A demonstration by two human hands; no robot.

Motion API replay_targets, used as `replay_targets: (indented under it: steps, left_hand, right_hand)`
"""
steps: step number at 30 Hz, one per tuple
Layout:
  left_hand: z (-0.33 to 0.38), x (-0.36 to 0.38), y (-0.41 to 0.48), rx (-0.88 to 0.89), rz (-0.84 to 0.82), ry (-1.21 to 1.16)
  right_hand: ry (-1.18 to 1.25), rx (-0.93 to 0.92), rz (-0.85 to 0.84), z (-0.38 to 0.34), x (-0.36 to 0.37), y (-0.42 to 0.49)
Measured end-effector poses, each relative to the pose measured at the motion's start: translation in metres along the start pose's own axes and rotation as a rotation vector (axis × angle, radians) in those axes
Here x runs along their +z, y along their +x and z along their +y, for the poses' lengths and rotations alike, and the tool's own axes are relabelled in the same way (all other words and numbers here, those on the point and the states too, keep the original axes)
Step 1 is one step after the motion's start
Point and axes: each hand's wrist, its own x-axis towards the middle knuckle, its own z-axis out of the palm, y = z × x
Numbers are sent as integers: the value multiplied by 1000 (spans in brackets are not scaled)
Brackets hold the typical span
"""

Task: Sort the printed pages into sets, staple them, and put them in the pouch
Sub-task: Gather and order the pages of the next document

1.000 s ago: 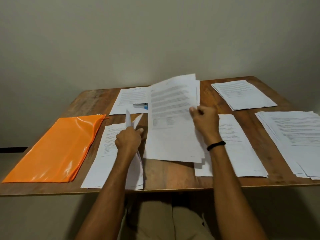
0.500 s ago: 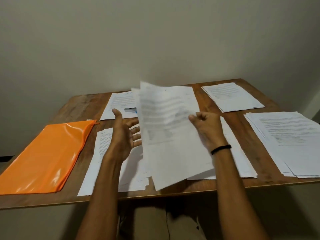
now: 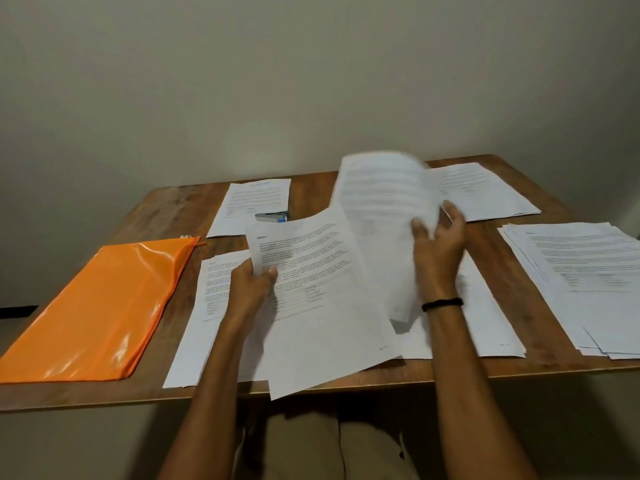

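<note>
My left hand [image 3: 251, 285] grips the left edge of a printed set [image 3: 322, 306], thumb on top, holding it tilted above the table's front edge. A blurred top page [image 3: 384, 216] stands lifted from that set. My right hand [image 3: 438, 244] touches that page's right edge with fingers spread and fairly straight. The orange pouch [image 3: 104, 306] lies flat at the left. A grey and blue stapler [image 3: 273, 216] rests on the back-left page pile [image 3: 256, 199].
More page piles lie on the wooden table [image 3: 166, 209]: one under my left arm [image 3: 207, 306], one under my right wrist [image 3: 488, 317], one at the back right [image 3: 485, 192], a fanned stack at the right edge [image 3: 581, 278]. A wall stands behind.
My left hand went from open beside the sheets to gripping the set's left edge. The top page swung up and to the right, and my right hand loosened from its pinch.
</note>
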Motion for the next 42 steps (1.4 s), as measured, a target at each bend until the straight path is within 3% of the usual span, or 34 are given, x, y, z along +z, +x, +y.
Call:
replay_targets:
  steps: [3, 5, 10, 12, 14, 18, 22, 37, 42]
  left_hand:
    - [-4, -4, 4, -32, -26, 48]
    - [-4, -6, 5, -50, -58, 71]
    - [-1, -3, 9, -73, -69, 152]
    - [-1, -2, 9, -47, -75, 152]
    - [-2, 0, 9, -11, -89, 120]
    - [2, 5, 6, -35, -50, 61]
    - [4, 9, 6, -110, 25, 71]
    - [-2, 13, -1, -8, 20, -105]
    - [0, 7, 0, 43, 18, -170]
  right_hand:
    - [385, 166, 191, -27, -13, 17]
    - [601, 278, 233, -38, -21, 28]
    - [788, 551, 2, -33, -28, 39]
    - [718, 620, -70, -19, -25, 36]
    - [498, 600, -141, -3, -15, 27]
    - [-307, 290, -227, 21, 5, 2]
    - [-638, 202, -390, 29, 15, -15]
    - [-721, 163, -443, 42, 24, -47]
    - [-612, 208, -434, 35, 25, -46]
